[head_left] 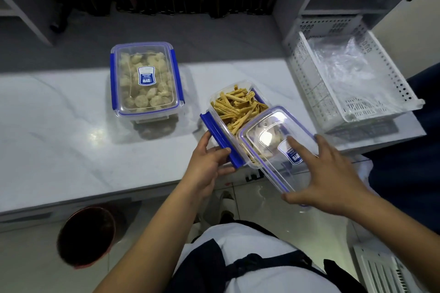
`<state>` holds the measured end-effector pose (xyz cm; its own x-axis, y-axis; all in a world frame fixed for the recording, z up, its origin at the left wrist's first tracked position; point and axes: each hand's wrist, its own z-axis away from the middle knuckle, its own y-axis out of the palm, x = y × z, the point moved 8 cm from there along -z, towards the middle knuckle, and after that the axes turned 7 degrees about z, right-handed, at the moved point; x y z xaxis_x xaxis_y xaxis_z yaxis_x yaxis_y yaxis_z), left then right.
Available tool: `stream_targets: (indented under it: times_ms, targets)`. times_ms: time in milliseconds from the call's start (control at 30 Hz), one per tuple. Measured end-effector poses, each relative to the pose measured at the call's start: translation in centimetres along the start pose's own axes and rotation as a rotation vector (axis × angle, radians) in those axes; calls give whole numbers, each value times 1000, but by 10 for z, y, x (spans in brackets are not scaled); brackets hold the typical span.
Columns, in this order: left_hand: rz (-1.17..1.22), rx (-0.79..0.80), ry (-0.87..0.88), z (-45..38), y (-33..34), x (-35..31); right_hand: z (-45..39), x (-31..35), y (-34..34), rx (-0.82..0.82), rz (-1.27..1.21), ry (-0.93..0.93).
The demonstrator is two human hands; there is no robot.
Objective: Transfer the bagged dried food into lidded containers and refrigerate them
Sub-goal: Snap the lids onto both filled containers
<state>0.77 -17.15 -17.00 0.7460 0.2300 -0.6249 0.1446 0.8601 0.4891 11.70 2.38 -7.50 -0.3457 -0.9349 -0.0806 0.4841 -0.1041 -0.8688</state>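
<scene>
Okay, the open container of dried tofu sticks (238,107) sits at the marble counter's (59,126) near edge. Left hand (207,164) steadies its blue clip; right hand (326,173) spreads on the crooked lid (269,140). I'd square the corners before pressing down.

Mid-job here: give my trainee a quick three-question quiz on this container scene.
1. True or false: the far container has its lid on.
2. What does the right hand hold? A) bag B) lid C) basket
3. Fill in: the left hand grips the near container by its blue ____.

Key: 1 true; 2 B, the lid sits skewed over the container of yellow sticks, not closed; 3 clip.
</scene>
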Motion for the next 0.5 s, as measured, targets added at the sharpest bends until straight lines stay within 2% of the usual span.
stream_targets:
  times_ms: [200, 333, 500]
  targets:
    - [8, -22, 30, 1, 1, -1, 16, -15, 7, -6, -101, 27]
    - [-4, -22, 44, 3, 3, -5, 1, 3, -8, -66, -189, -3]
    - [-15, -41, 47, 3, 3, -6, -27, 33, -3, -20, -114, -34]
